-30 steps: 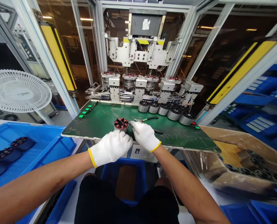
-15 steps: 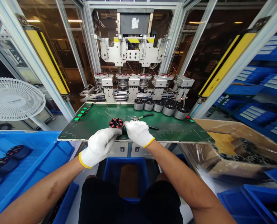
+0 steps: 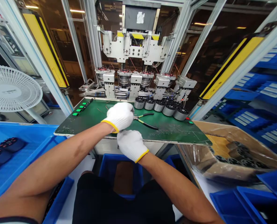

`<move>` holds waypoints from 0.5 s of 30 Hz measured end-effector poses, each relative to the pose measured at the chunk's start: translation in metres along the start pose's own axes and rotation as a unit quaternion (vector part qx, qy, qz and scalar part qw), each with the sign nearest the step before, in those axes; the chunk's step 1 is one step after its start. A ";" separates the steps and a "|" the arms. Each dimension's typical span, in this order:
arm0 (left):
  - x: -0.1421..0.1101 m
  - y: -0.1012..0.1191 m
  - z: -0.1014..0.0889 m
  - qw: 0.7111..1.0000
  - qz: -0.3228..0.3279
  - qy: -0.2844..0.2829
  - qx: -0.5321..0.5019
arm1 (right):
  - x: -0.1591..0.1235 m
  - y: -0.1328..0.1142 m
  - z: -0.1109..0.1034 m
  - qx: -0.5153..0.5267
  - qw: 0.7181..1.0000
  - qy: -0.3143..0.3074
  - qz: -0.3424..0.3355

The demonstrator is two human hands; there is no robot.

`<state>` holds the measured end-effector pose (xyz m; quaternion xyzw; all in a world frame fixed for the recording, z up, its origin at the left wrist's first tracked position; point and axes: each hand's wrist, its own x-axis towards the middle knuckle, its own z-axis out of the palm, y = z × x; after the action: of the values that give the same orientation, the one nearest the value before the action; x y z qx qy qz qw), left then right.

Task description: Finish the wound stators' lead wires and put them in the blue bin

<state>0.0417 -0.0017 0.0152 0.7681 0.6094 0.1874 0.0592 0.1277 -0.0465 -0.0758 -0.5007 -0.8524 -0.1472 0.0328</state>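
My left hand [image 3: 121,116], in a white knit glove, is over the green work board, its back toward me. Its fingers curl down beside the jaws of the pliers [image 3: 146,120], and whatever they hold is hidden. Just below it, at the board's front edge, my right hand [image 3: 132,143], gloved too, is closed with its knuckles near my left wrist. What lies inside it does not show. The copper-wound stator from the earlier frame is out of sight, the hands covering that spot. Thin wire scraps [image 3: 99,109] lie left of my left hand.
Several grey stator cores [image 3: 149,104] line the back right of the green board [image 3: 176,132]. Behind stands a winding machine [image 3: 135,49] with wound parts in its fixtures. A blue bin [image 3: 45,132] is left, a cardboard box [image 3: 222,127] right, a fan [image 3: 12,88] far left.
My left hand has moved up and right, across the stator's place. My right hand has come down toward the board's front edge. The stator has gone from view, and the pliers show more fully.
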 end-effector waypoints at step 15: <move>-0.053 -0.066 0.030 0.936 0.265 0.089 0.216 | -0.026 0.010 0.004 0.029 0.997 0.070 0.013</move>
<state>-0.0184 -0.0322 -0.0448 0.8762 0.4127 0.1276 -0.2137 0.1495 -0.0631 -0.0832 -0.4986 -0.8455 -0.1569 0.1087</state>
